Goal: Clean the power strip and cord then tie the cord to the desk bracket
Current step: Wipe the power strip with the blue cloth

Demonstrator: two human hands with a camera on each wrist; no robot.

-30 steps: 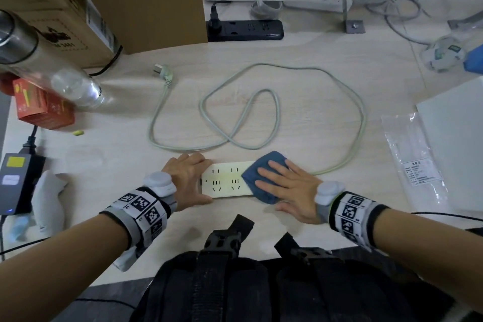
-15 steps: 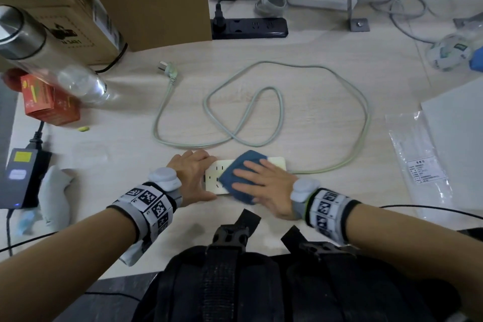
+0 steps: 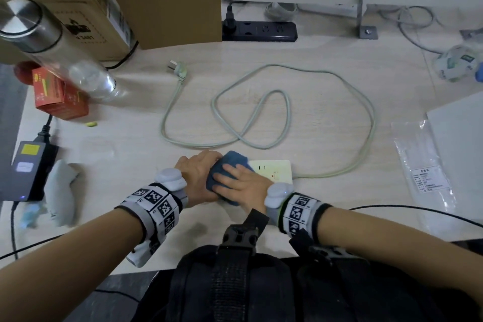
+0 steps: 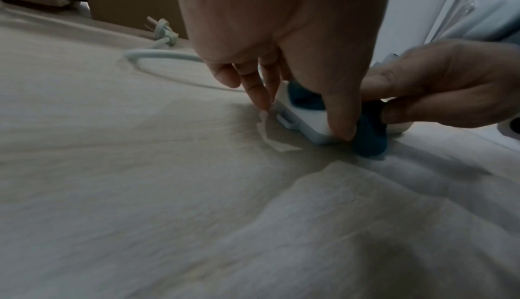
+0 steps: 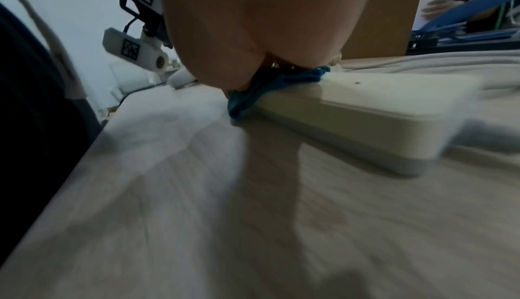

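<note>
The white power strip (image 3: 274, 172) lies flat near the desk's front edge. Its pale cord (image 3: 261, 112) loops across the desk to a loose plug (image 3: 180, 72). My left hand (image 3: 200, 171) grips the strip's left end, thumb (image 4: 340, 117) on the near side and fingers (image 4: 258, 94) on the far side. With flat fingers, my right hand (image 3: 236, 181) presses a blue cloth (image 3: 231, 163) onto the left half of the strip (image 5: 365, 112). The cloth (image 5: 270, 88) hangs over the strip's near edge. The metal desk bracket (image 3: 359, 5) stands at the back right.
A black power strip (image 3: 261, 31) lies at the back beside a cardboard box (image 3: 156, 0). At the left are a steel-capped bottle (image 3: 52, 47), a red box (image 3: 58, 98) and a power adapter (image 3: 26, 170). To the right, a plastic bag (image 3: 423, 165) and a white panel (image 3: 465, 144).
My right hand has slid the blue cloth leftward along the strip, from its right end to its left half, baring the right end. My left hand has kept its hold.
</note>
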